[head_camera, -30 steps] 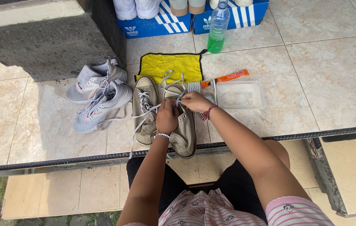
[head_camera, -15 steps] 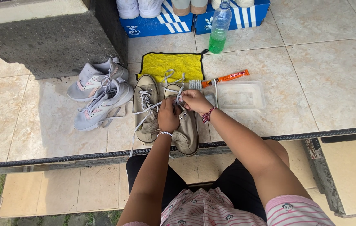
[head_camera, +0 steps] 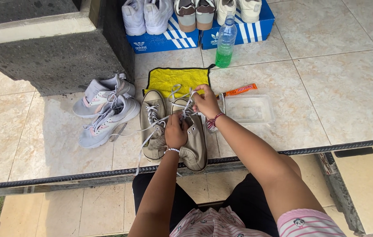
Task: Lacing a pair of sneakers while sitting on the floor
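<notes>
Head view looked down on a floor (head_camera: 335,74) of large beige tiles, glossy and lit by daylight, ending at a dark metal edge strip (head_camera: 107,173) with a lower tiled step beneath it. A rough grey stone block (head_camera: 46,61) stood at upper left. Two tan shoes (head_camera: 169,127) lay side by side near the edge. The left hand (head_camera: 175,131) rested on the right-hand shoe, fingers curled shut on a white lace (head_camera: 145,140). The right hand (head_camera: 205,100) was closed, pinching the lace ends above the shoe's toe. Behind lay a yellow cloth (head_camera: 177,79), an orange tube (head_camera: 241,90), a clear tray (head_camera: 250,109), a green bottle (head_camera: 226,41), blue boxes (head_camera: 164,41) bearing shoes, and grey sneakers (head_camera: 103,109) at left.
</notes>
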